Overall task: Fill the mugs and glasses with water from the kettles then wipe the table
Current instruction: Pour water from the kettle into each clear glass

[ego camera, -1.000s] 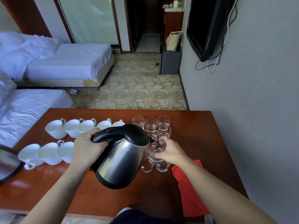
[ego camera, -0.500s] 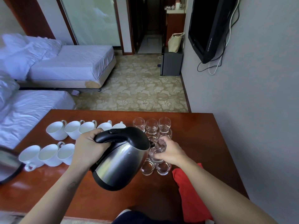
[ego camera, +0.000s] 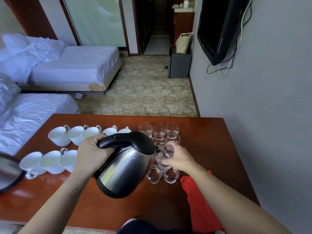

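The kettle (ego camera: 125, 164) tips further now, spout at the glass (ego camera: 164, 155) raised above the table (ego camera: 211, 141). Left hand (ego camera: 92, 155) grips the handle (ego camera: 116, 142), right hand (ego camera: 179, 157) wraps the glass: pour slowly, hold it level.

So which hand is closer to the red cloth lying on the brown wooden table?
The right. The right hand, holding a clear glass, is just beyond the red cloth; the left hand grips the black-handled steel kettle, far off to its left.
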### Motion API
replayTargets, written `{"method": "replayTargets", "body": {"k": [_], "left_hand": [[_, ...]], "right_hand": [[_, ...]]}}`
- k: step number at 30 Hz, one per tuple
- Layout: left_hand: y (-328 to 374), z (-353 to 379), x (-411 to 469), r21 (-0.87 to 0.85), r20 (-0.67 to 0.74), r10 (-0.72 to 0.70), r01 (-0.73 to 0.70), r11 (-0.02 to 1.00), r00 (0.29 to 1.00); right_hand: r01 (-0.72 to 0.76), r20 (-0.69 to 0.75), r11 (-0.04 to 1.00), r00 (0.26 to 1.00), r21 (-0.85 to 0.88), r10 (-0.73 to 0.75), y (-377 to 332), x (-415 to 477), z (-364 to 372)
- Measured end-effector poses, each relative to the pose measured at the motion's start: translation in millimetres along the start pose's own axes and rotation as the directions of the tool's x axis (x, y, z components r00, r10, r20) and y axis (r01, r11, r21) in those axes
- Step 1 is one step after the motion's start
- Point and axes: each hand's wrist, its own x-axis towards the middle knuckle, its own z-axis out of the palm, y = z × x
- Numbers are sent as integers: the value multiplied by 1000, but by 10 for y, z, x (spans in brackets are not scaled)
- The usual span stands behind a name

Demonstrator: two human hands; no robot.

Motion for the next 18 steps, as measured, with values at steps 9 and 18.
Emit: {"method": "replayTargets", "body": {"k": [9,18], "left_hand": [[9,0,6,2,5,-2,2,1000,1000],[7,9,-5,9,13,-6,5,1000,1000]], "right_hand": [[-1,1,1000,1000,5,1,9,12,17],[-10,3,1000,1000,-12,10,20,20,25]]}}
